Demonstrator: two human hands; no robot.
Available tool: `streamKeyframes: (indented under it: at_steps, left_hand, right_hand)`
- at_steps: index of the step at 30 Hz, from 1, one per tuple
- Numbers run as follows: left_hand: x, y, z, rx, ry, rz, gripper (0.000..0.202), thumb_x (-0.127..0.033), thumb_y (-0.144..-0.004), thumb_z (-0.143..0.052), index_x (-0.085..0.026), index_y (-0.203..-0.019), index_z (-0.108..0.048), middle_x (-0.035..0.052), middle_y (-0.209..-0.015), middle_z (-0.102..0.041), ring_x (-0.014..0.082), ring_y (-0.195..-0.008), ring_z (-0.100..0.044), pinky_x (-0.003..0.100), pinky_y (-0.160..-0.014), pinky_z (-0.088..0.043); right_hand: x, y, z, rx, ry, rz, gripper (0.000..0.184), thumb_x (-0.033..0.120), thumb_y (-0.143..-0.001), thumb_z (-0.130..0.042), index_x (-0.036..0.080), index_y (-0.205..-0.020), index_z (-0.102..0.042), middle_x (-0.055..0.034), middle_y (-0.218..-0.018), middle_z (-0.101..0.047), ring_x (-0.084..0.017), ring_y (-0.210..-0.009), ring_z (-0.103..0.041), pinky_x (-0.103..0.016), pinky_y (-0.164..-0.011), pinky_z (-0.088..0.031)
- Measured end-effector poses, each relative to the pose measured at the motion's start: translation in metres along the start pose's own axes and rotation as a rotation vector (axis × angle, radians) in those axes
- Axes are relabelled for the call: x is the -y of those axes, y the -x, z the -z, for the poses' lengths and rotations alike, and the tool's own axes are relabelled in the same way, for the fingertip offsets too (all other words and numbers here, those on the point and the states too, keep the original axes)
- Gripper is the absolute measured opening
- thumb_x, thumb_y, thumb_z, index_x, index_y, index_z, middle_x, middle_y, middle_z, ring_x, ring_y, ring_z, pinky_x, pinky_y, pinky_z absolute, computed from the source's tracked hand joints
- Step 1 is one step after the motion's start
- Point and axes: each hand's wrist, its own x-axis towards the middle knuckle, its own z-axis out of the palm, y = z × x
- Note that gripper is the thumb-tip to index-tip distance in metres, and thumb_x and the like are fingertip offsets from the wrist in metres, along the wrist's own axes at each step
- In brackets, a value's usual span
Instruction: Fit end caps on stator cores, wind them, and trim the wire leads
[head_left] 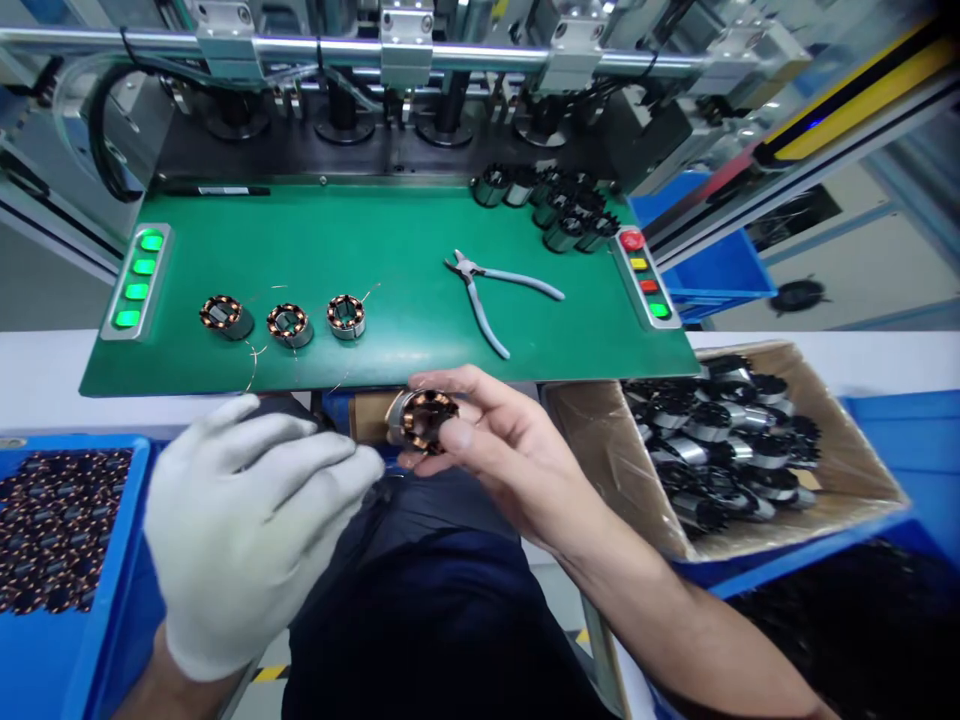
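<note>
My right hand [499, 440], bare, grips a copper-wound motor stator [424, 420] between thumb and fingers, just off the front edge of the green work plate [360, 240]. To its left is my left hand [259, 510] in a white glove, back upward, fingers stretched out and nothing visible in them; its palm side is hidden. Three more wound stators, a left one [226, 317], a middle one [289, 326] and a right one [346, 317], stand on the plate with thin loose wire ends around them. Blue-handled cutting pliers [487, 290] lie there with their handles spread.
Several unwound black-and-silver cores [562, 205] stand at the plate's back right. Button strips, left [140, 280] and right [646, 275], flank the plate. A cardboard box [600, 450] holds more cores. The blue bin [127, 530] contains wound stators. Machine columns rise behind a pen [225, 190].
</note>
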Motion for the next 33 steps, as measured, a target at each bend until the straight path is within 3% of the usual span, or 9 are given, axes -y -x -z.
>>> streamKeyframes:
  at_steps: [3,7,9,12,17,21,25,28,33]
  left_hand:
    - [0.006,0.012,-0.032,0.078,-0.054,-0.126,0.013,-0.018,-0.101,-0.077,-0.030,-0.099,-0.083,-0.0010,-0.096,-0.087,0.0236,-0.092,-0.079,0.040,-0.088,-0.059]
    - [0.015,0.039,-0.062,0.185,0.196,0.231,0.009,-0.019,-0.100,-0.079,-0.025,-0.093,-0.079,-0.0016,-0.095,-0.082,0.0177,-0.090,-0.080,0.029,-0.080,-0.062]
    - [0.013,0.043,-0.059,0.103,0.273,0.340,0.009,-0.024,-0.100,-0.084,-0.028,-0.108,-0.083,-0.0028,-0.105,-0.083,0.0153,-0.096,-0.081,0.025,-0.085,-0.063]
    - [0.000,0.031,-0.040,-0.093,0.299,0.322,0.024,-0.029,-0.099,-0.088,-0.033,-0.122,-0.086,-0.0029,-0.120,-0.083,0.0148,-0.110,-0.080,0.022,-0.096,-0.062]
    - [-0.022,0.007,-0.037,-0.236,0.349,0.270,0.016,-0.019,-0.093,-0.093,-0.030,-0.103,-0.086,-0.0012,-0.118,-0.082,0.0170,-0.111,-0.080,0.025,-0.098,-0.065]
    - [-0.019,0.023,-0.062,-0.196,0.475,0.383,0.011,-0.024,-0.103,-0.084,-0.026,-0.094,-0.079,0.0021,-0.125,-0.080,0.0191,-0.119,-0.078,0.027,-0.100,-0.065]
    - [0.004,0.050,-0.082,-0.183,0.563,0.604,0.026,-0.042,-0.110,-0.077,-0.023,-0.092,-0.073,0.0086,-0.128,-0.081,0.0240,-0.120,-0.078,0.033,-0.101,-0.067]
    - [0.014,0.051,-0.075,-0.184,0.552,0.639,0.024,-0.045,-0.109,-0.079,-0.024,-0.097,-0.080,0.0079,-0.123,-0.084,0.0237,-0.119,-0.080,0.032,-0.103,-0.066]
    - [-0.001,0.024,-0.046,0.018,0.681,0.468,0.012,-0.043,-0.102,-0.089,-0.032,-0.106,-0.092,0.0033,-0.112,-0.086,0.0200,-0.107,-0.083,0.025,-0.096,-0.068]
  right_hand:
    - [0.005,0.000,0.008,0.007,-0.107,0.002,0.045,0.045,-0.096,-0.097,0.023,-0.130,-0.077,-0.0053,-0.102,-0.088,-0.019,-0.085,-0.089,-0.026,-0.076,-0.074]
    - [0.005,0.004,0.016,0.074,-0.085,0.112,0.038,0.040,-0.099,-0.095,0.025,-0.130,-0.080,-0.0041,-0.103,-0.089,-0.015,-0.083,-0.086,-0.023,-0.074,-0.071]
    - [0.001,0.006,0.017,0.090,-0.020,0.157,0.036,0.035,-0.099,-0.095,0.026,-0.131,-0.081,-0.0028,-0.106,-0.089,-0.013,-0.089,-0.085,-0.022,-0.081,-0.069]
    - [-0.007,0.004,0.014,0.094,0.081,0.191,0.038,0.029,-0.100,-0.093,0.025,-0.134,-0.078,-0.0021,-0.107,-0.089,-0.013,-0.094,-0.085,-0.024,-0.091,-0.068]
    - [-0.023,0.000,0.007,0.095,0.129,0.193,0.040,0.027,-0.101,-0.091,0.023,-0.136,-0.073,-0.0033,-0.111,-0.087,-0.012,-0.098,-0.083,-0.025,-0.096,-0.066]
    - [-0.035,0.002,0.013,0.093,0.042,0.094,0.053,0.040,-0.099,-0.092,0.024,-0.144,-0.068,-0.0051,-0.111,-0.085,-0.016,-0.098,-0.083,-0.028,-0.093,-0.068]
    - [-0.038,0.008,0.025,0.137,-0.123,0.029,0.063,0.043,-0.100,-0.088,0.026,-0.154,-0.060,-0.0034,-0.103,-0.082,-0.016,-0.087,-0.080,-0.028,-0.080,-0.066]
    - [-0.034,0.012,0.031,0.179,-0.088,0.021,0.065,0.036,-0.102,-0.088,0.026,-0.158,-0.056,-0.0041,-0.105,-0.082,-0.016,-0.089,-0.079,-0.025,-0.079,-0.063]
    - [-0.033,0.010,0.026,0.224,0.106,-0.029,0.070,0.030,-0.102,-0.088,0.028,-0.164,-0.054,0.0009,-0.099,-0.075,-0.012,-0.084,-0.072,-0.022,-0.080,-0.060]
